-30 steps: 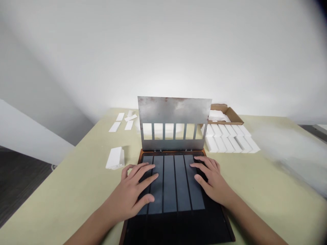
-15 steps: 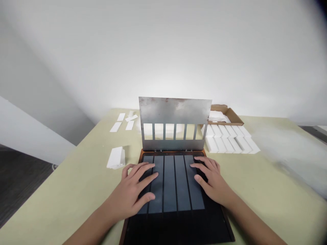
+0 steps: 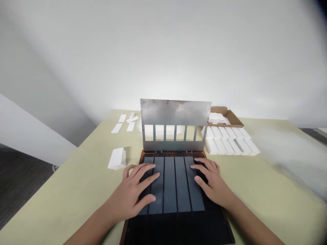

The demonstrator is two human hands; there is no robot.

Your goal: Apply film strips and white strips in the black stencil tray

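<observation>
Several dark grey-blue strips (image 3: 170, 183) lie side by side on a black board (image 3: 178, 229) with a brown edge. Hinged at the board's far side, a metal plate (image 3: 176, 112) with a row of rectangular cut-outs stands raised. My left hand (image 3: 135, 190) rests palm down over the two leftmost strips, fingers spread, and hides part of them. On the other side my right hand (image 3: 211, 178) has its fingers apart, with fingertips at the rightmost strip and the black board beside it. Neither hand holds anything.
Left of the board sits a stack of white cards (image 3: 117, 158), with several loose white cards (image 3: 117, 128) farther back. Rows of white stacks (image 3: 230, 141) and a cardboard box (image 3: 233, 119) holding white pieces stand at the back right, before the wall (image 3: 163, 51).
The view has shifted very slightly, so the plate and table sit a little lower. Both hands stay almost where they were; the left index fingertip is slightly farther right.
</observation>
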